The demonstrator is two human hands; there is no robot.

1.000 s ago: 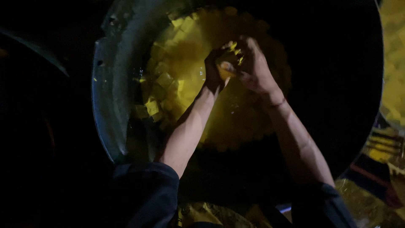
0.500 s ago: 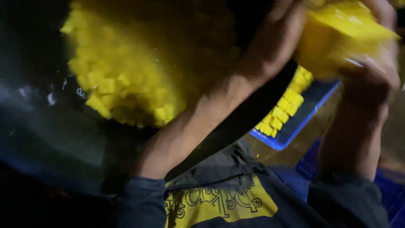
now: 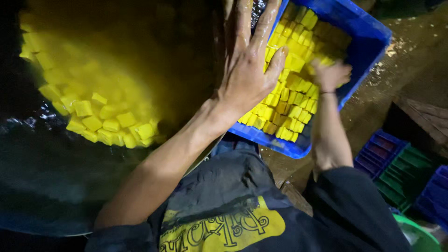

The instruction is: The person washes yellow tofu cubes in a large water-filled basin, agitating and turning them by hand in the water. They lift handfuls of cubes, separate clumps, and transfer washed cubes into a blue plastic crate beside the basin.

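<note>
Looking down past your dark apron, your left hand lies flat, fingers spread and empty, between the big pan of yellow cubes and the blue crate. Farther off, your right hand rests curled on the crate's yellow cubes; whether it grips one, you cannot tell.

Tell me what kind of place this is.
Probably a small food-making workshop: a big dark basin of yellow cubes in liquid, a blue crate packed with more, and stacked crates on a dirty floor.
</note>
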